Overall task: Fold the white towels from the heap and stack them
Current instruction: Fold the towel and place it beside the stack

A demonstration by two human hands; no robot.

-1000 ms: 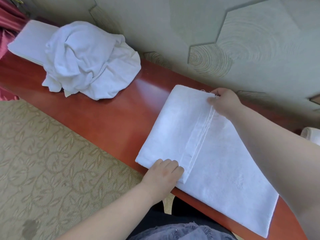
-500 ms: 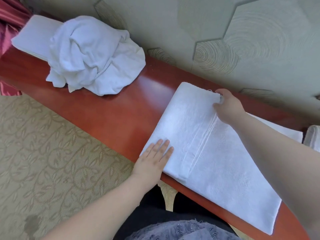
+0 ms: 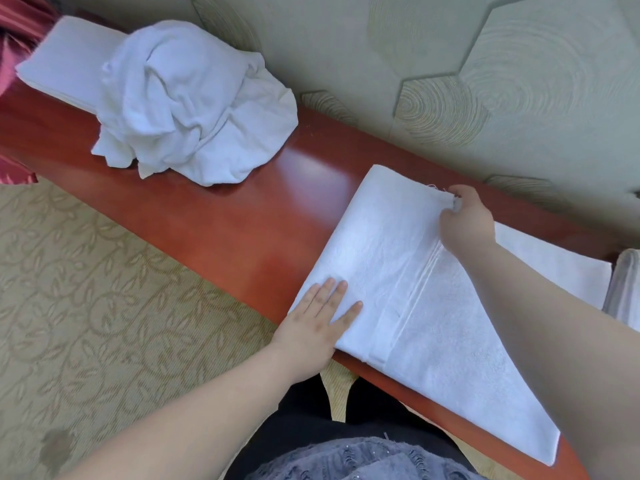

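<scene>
A white towel (image 3: 391, 258) lies spread on the red wooden counter (image 3: 242, 216), its left part folded over the rest. My left hand (image 3: 320, 318) rests flat with straight fingers on the near left corner of the folded flap. At the far edge my right hand (image 3: 465, 221) pinches the corner of the folded hem, fingers curled. A crumpled heap of white towels (image 3: 187, 105) sits at the far left of the counter, overlapping a flat folded towel (image 3: 65, 60) behind it.
A green patterned wall (image 3: 450, 64) runs right behind the narrow counter. Beige patterned carpet (image 3: 104, 306) lies below its front edge. Another white towel's edge (image 3: 627, 292) shows at the far right. Red curtain fabric (image 3: 14, 36) hangs at the left end.
My left hand let go of the near hem, slid left and now lies flat on the folded flap. My right hand has stayed pinching the far corner.
</scene>
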